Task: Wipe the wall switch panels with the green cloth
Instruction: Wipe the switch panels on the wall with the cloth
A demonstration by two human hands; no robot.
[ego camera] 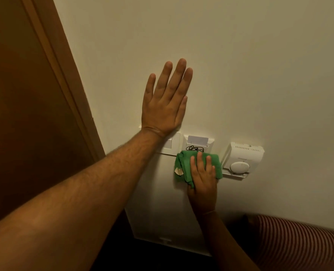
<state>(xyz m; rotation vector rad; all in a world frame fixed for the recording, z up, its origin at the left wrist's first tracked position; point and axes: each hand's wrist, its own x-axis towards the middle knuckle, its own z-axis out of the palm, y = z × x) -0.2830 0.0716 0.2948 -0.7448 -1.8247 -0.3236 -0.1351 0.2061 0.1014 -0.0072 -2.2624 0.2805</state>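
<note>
Right hand (203, 178) presses green cloth (185, 165).

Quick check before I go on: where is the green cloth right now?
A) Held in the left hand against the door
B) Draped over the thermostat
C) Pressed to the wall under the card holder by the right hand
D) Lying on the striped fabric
C: the right hand presses the cloth flat on the wall just below the card holder, while the left hand lies open and empty higher up.
</note>
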